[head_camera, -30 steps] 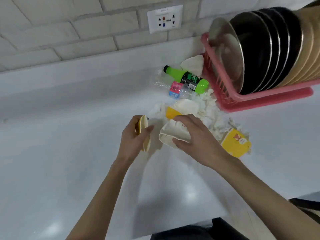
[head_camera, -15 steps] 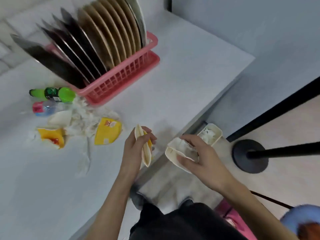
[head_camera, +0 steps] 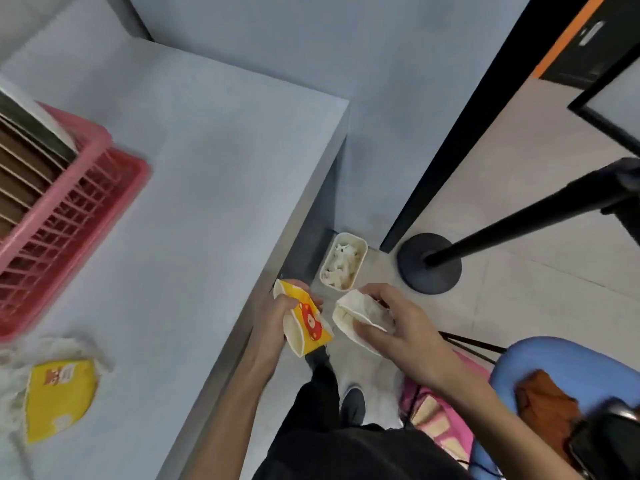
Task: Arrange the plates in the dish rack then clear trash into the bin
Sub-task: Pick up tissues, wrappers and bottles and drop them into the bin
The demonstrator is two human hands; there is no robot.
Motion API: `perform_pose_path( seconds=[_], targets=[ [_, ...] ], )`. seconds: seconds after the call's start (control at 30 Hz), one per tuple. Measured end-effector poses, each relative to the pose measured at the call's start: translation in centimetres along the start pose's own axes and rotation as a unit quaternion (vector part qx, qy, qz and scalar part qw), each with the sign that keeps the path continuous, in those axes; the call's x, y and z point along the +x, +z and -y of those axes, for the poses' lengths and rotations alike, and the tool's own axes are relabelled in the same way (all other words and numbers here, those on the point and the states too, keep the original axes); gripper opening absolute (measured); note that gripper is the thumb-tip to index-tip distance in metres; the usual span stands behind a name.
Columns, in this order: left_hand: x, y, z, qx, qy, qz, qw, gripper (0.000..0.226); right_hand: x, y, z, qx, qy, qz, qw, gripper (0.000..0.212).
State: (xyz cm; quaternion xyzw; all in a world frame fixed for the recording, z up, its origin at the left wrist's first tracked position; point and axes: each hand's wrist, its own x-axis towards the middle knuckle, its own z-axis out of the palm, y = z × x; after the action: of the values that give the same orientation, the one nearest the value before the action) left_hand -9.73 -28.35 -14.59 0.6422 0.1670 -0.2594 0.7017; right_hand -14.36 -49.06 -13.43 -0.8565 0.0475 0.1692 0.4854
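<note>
My left hand [head_camera: 273, 315] grips a crushed yellow paper cup [head_camera: 306, 320] with a red bear print, held past the counter's edge. My right hand [head_camera: 398, 323] grips a crumpled white paper cup [head_camera: 356, 315] just to the right of it. Both hands hover above the floor, a little nearer to me than the small white bin [head_camera: 343, 261], which holds white tissue. The pink dish rack [head_camera: 62, 216] with upright plates [head_camera: 17, 174] stands on the counter at the left. Another flattened yellow cup [head_camera: 59, 396] and white tissues [head_camera: 10, 368] lie on the counter at the lower left.
The grey counter [head_camera: 194, 188] ends at a corner beside the bin. A black stanchion base [head_camera: 429, 263] with its pole stands right of the bin. A blue chair [head_camera: 568, 372] carrying an orange cloth is at the lower right, with a pink bag [head_camera: 436, 417] beside it.
My view has swung right, away from the wall and trash pile toward the counter's end and the floor. Both hands carried their cups off the counter to just short of the bin.
</note>
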Motion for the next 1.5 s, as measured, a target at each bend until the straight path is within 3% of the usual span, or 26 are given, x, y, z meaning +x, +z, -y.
perform_pose_path(
  seconds=[0.17, 0.3, 0.43, 0.53, 0.7, 0.87, 0.9, 1.03, 1.17, 1.27, 1.4, 1.5],
  targets=[
    [4.6, 0.6, -1.3, 0.021, -0.026, 0.041, 0.999, 0.050, 3.0, -0.7, 0.3, 0.031, 0.050, -0.032, 0.998, 0.045],
    [7.8, 1.0, -0.8, -0.085, -0.102, 0.031, 0.991, 0.047, 5.2, -0.5, 0.3, 0.057, 0.080, -0.065, 0.993, 0.041],
    [10.5, 1.3, -0.6, -0.114, -0.166, 0.000, 0.980, 0.048, 7.1, -0.8, -0.5, 0.092, 0.108, -0.109, 0.984, 0.038],
    [12.5, 2.1, -0.2, -0.067, -0.175, -0.004, 0.982, 0.022, 8.3, -1.3, -1.2, 0.143, 0.124, -0.142, 0.972, 0.032],
    [15.3, 3.4, 1.2, 0.049, -0.154, -0.014, 0.987, 0.019, 11.8, -2.6, -4.5, 0.192, 0.161, -0.169, 0.953, 0.025],
    [20.3, 4.9, 4.7, 0.113, -0.150, -0.057, 0.981, 0.019, 16.9, -2.9, -11.1, 0.196, 0.205, -0.139, 0.949, 0.012],
    [21.6, 5.3, 5.8, 0.120, -0.154, -0.071, 0.978, 0.021, 18.1, -2.6, -12.8, 0.190, 0.216, -0.131, 0.949, 0.010],
    [28.2, 6.2, 12.2, 0.181, -0.124, -0.112, 0.969, 0.029, 23.3, -0.1, -20.1, 0.169, 0.241, -0.141, 0.945, 0.039],
    [35.5, 5.9, 20.7, 0.222, -0.118, -0.140, 0.958, 0.023, 27.9, 4.2, -29.2, 0.180, 0.279, -0.090, 0.939, 0.052],
    [40.8, 5.6, 27.5, 0.223, -0.130, -0.146, 0.955, 0.041, 32.3, 7.3, -35.6, 0.201, 0.265, -0.075, 0.940, 0.049],
    [47.2, 5.0, 34.9, 0.238, -0.105, -0.153, 0.953, 0.023, 38.3, 11.5, -43.6, 0.208, 0.253, -0.053, 0.943, 0.022],
    [51.4, 4.9, 38.1, 0.252, -0.075, -0.171, 0.950, 0.016, 42.1, 14.0, -47.1, 0.187, 0.239, -0.034, 0.952, 0.020]
  ],
)
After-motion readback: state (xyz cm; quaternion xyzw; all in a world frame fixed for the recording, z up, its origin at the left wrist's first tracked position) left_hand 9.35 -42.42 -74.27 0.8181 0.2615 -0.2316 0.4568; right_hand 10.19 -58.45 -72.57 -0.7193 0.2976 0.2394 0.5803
